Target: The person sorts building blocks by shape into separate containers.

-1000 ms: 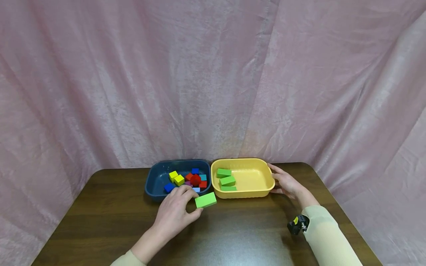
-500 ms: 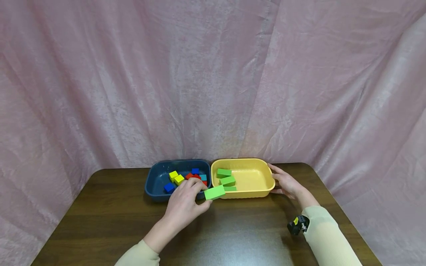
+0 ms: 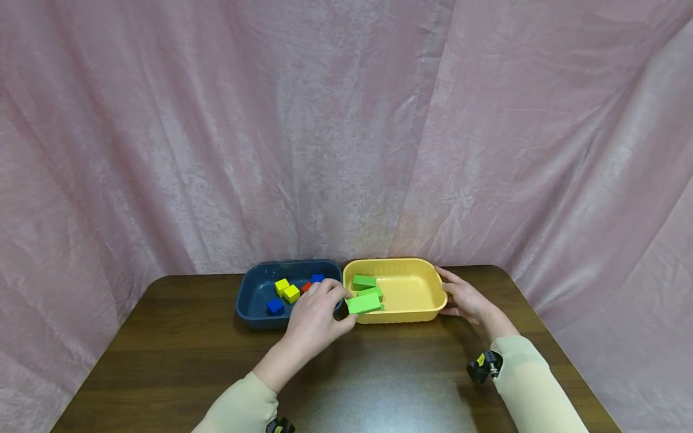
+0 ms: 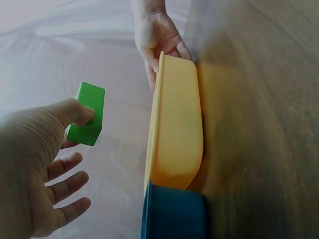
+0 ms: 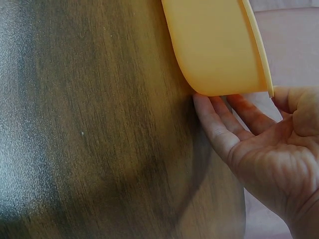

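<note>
My left hand pinches a bright green rectangular block between thumb and index finger. The left wrist view shows this block above rim level, with the other fingers spread loose. It hangs over the near left part of a yellow plastic tray, where several similar green blocks lie along the left side. My right hand rests against the tray's right end. In the right wrist view, fairly straight fingers touch the end wall low down, and the thumb is by the rim.
A dark blue tray stands directly left of the yellow one. Inside it are yellow cubes, blue blocks and a red piece; my left hand covers its right part. Both trays stand on a brown wooden table before a pink curtain.
The left hand has moved right and slightly away from me, carrying the green block from before the blue tray to over the yellow tray. The right hand and both trays have stayed put.
</note>
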`<state>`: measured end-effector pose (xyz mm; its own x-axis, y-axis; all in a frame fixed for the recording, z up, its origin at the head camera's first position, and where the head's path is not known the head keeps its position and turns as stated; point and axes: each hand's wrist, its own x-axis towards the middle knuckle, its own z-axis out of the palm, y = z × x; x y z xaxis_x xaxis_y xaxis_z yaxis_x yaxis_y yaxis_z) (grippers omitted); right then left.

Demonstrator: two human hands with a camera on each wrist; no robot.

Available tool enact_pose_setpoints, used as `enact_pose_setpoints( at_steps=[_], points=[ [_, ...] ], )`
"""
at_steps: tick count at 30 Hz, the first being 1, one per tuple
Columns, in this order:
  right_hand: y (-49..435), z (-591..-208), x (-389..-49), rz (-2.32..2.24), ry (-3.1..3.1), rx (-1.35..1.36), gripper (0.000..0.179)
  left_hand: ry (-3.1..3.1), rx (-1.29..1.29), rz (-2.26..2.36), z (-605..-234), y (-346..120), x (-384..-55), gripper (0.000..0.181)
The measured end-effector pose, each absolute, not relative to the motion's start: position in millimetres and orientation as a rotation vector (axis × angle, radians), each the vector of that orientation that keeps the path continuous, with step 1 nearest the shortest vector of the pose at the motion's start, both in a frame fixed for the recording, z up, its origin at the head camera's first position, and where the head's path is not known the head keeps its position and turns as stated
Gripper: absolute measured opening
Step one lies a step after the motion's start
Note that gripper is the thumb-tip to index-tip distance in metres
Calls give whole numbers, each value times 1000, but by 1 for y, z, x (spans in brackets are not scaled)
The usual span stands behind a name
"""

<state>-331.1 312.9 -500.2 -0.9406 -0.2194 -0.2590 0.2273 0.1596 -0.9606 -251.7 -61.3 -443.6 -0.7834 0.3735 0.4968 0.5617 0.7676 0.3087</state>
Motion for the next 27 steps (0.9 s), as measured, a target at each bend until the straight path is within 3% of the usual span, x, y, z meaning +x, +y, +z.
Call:
enact_pose_setpoints(
  at_steps=[27],
  points=[
    [312,-501,-331,-1840,2093,10,59,-2649,-710,-520,-424,-20,-283,37]
  ],
)
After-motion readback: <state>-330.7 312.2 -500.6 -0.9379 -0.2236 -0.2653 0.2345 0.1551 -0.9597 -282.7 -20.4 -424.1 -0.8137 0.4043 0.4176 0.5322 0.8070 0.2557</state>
